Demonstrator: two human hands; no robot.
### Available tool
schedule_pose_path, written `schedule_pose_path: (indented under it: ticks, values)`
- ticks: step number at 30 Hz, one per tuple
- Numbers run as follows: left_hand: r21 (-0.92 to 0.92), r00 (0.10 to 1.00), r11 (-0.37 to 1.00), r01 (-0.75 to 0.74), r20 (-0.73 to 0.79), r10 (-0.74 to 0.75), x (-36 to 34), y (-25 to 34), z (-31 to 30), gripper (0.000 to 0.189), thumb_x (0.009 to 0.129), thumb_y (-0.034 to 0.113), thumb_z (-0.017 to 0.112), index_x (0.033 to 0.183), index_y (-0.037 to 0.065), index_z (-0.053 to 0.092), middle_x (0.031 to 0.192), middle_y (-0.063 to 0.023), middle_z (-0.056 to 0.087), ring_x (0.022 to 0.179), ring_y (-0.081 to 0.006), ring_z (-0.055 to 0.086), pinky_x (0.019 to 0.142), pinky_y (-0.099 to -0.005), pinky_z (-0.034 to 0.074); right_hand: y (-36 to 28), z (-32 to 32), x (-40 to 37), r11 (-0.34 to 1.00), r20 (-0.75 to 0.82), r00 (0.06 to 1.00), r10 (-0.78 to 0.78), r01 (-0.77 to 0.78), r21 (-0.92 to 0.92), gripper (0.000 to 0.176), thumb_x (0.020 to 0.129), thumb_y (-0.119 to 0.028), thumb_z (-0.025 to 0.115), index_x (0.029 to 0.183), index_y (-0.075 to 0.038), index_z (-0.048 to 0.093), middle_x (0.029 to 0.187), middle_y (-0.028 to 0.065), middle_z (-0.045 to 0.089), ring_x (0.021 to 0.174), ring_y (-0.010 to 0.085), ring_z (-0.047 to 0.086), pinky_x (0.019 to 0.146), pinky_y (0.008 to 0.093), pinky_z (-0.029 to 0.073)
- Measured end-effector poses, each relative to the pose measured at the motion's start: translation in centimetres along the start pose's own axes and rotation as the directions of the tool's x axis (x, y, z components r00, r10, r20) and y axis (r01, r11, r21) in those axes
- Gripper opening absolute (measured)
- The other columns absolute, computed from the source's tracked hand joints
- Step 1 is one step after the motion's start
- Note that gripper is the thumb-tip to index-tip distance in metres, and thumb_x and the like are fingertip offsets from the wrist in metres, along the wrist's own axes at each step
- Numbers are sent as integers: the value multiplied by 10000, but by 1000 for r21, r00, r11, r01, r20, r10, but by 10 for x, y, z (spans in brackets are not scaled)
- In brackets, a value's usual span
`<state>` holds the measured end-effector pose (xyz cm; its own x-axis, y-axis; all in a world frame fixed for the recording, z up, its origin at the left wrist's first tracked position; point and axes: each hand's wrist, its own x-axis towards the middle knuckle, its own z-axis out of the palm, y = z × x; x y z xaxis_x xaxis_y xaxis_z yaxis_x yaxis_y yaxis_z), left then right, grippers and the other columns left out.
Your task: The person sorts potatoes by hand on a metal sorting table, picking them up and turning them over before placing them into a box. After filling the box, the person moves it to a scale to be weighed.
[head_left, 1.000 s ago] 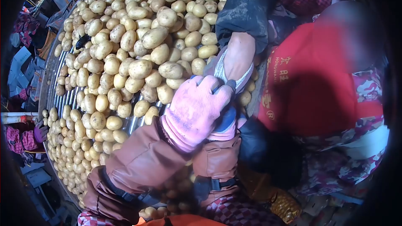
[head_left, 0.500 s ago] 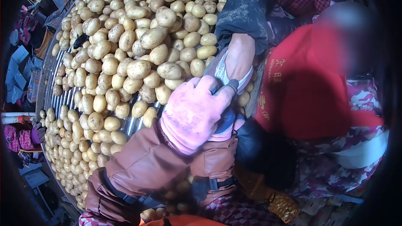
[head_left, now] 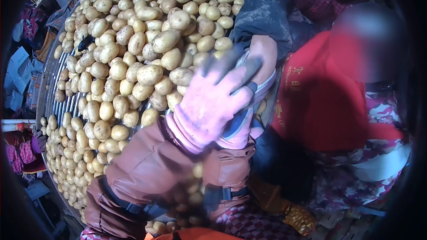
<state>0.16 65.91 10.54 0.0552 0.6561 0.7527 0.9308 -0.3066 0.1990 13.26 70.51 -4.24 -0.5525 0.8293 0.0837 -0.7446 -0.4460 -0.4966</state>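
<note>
My left hand [head_left: 207, 109], in a pink glove with dark fingertips, lies over the wrist of another person's bare forearm [head_left: 263, 53]. Its fingers are spread, and some are smeared by motion. Around that wrist is a pale glove cuff [head_left: 267, 84], beside my thumb and forefinger. My right hand [head_left: 238, 129], in a pink and blue glove, is underneath my left, near the same cuff; its fingers are mostly hidden. The other person's hand is covered by my gloves. Beyond and left of my hands, many potatoes [head_left: 149, 74] cover a roller table [head_left: 58, 73].
Close on the right is a person in a red top [head_left: 307, 98], whose dark sleeve [head_left: 262, 13] reaches across the table's edge. A gloved hand [head_left: 39, 141] shows at the far left. Stacked boxes [head_left: 18, 69] stand left of the table. More potatoes [head_left: 160, 227] lie below my forearms.
My left hand has shifted up and its fingers have spread from a pinch at the cuff to lie across the wrist. The other person's forearm has moved slightly right.
</note>
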Motion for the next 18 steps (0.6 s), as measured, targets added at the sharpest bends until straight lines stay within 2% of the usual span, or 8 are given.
schedule_pose_path:
  ticks: [2,6,9,10,12,13,15,18]
  values:
    - [-281,993,956,81,106,-53,0,-3,1,339,782,138,688,1117,87,666,1361,-147,611,1236,-450,570,998,-496,512,-2,-1,5,1000,7,1000,-17,17,7,473,1112,-258,334,1531,-41,365,1504,117,460,1383,222,444,1150,368,371]
    - [-269,990,954,134,81,-116,8,-6,-10,414,756,59,717,1164,56,649,1166,-162,646,1071,-399,635,876,-458,549,-3,-12,22,995,6,996,-92,91,43,476,1111,-264,331,1529,-40,367,1502,119,463,1383,225,445,1151,371,371]
    - [-372,993,920,119,49,-108,17,-33,-14,404,708,-59,710,1096,35,647,963,-133,669,895,-350,668,772,-407,557,-32,-2,24,996,86,993,80,-83,21,504,1097,-311,323,1511,-35,404,1482,128,487,1379,233,451,1168,387,352]
    - [-393,997,916,77,28,-72,16,-45,-9,393,703,-72,708,1077,32,648,947,-131,672,869,-348,671,751,-400,558,-31,5,26,994,-6,996,91,-91,-67,523,1081,-354,341,1480,-35,452,1425,136,549,1311,245,517,1119,387,403]
    - [-419,998,906,60,41,-47,10,-56,-5,310,764,-71,703,1053,28,654,940,-131,675,856,-338,683,732,-388,558,-35,25,41,980,-493,851,184,-120,159,546,1061,-402,372,1438,-27,497,1304,123,623,1154,259,602,992,370,479]
    - [-458,989,877,146,76,-125,2,-58,0,261,798,-48,712,1041,28,654,939,-131,679,858,-332,689,738,-386,556,-35,28,39,980,-493,850,184,-119,162,546,1061,-402,372,1438,-27,497,1304,123,623,1154,259,602,992,370,479]
    - [-568,973,792,224,89,-212,-1,-45,-1,165,878,26,730,1023,26,651,947,-135,694,868,-314,705,747,-380,553,-34,32,28,996,-298,950,88,-88,14,509,1051,-432,384,1345,-45,535,1173,102,617,1063,253,603,927,356,484]
    - [-476,954,832,284,223,-198,-9,-12,-14,153,888,53,726,1023,37,656,947,-121,682,861,-320,695,740,-385,554,-27,31,15,985,47,999,-16,24,-170,480,1037,-478,401,1206,-72,592,976,70,607,926,244,604,830,335,492]
